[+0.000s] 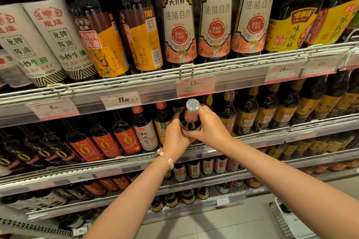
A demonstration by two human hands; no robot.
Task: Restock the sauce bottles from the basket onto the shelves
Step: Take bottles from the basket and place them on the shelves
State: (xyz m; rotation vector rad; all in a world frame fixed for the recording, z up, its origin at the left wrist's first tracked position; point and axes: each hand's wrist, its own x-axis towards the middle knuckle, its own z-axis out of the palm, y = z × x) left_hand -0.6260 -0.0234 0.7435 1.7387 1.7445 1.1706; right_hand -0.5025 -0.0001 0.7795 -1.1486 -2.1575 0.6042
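Holding one bottle (190,117) upright in both hands, I have it in front of the second shelf (262,137), just under the price rail (136,91). My left hand (174,137) wraps the lower body from the left; my right hand (210,126) clamps the shoulder from the right, so both grips are closed on the bottle. It is not yet set down, as far as I can see. Rows on this shelf and on the one above look mostly full already. The basket (281,217) shows only as a corner on the floor at lower right; I cannot tell what remains in it, so how much restocking is left is unclear.
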